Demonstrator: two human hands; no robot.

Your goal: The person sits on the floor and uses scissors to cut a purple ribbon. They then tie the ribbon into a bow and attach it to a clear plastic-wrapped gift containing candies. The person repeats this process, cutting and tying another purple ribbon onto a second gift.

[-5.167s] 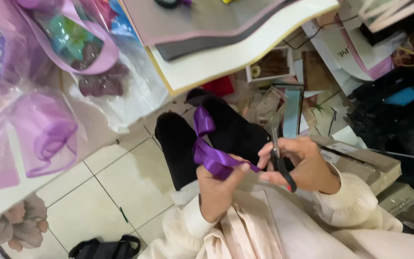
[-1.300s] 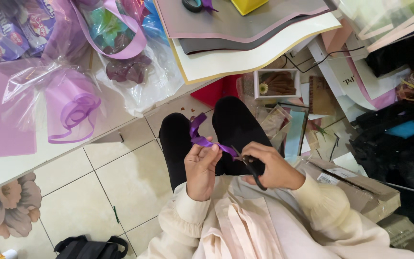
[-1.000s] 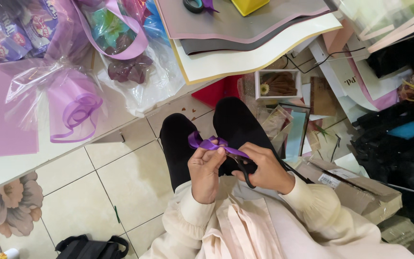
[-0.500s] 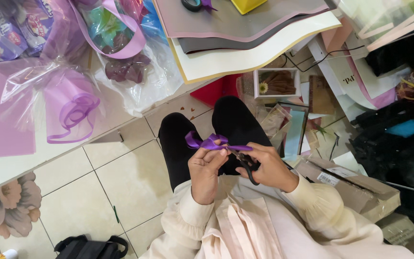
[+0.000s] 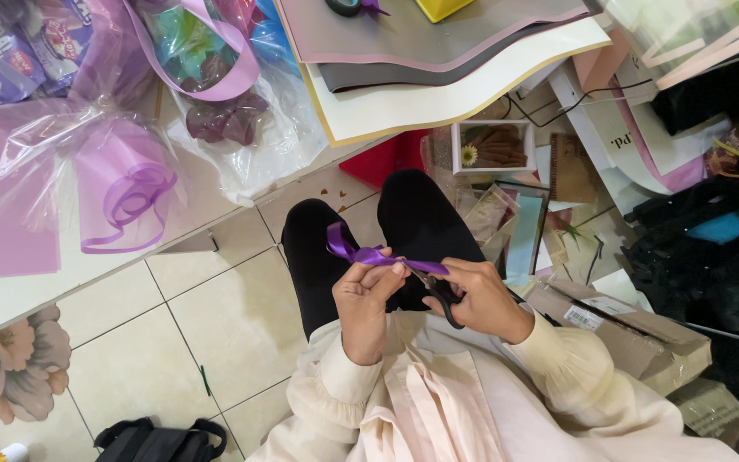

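The scissors (image 5: 443, 295) are mostly covered by the right hand (image 5: 481, 299); only dark handle loops and a short blade section show. One end of the purple ribbon (image 5: 369, 254) is hidden inside the left hand (image 5: 365, 308). The black bag (image 5: 160, 441) is cut off by the bottom edge.

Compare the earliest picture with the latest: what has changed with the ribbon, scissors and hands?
The purple ribbon, earlier a large loop, is now pulled into a short flat strip. The left hand still pinches it; the right hand keeps the scissors, now drawn in at the ribbon. The person remains seated.
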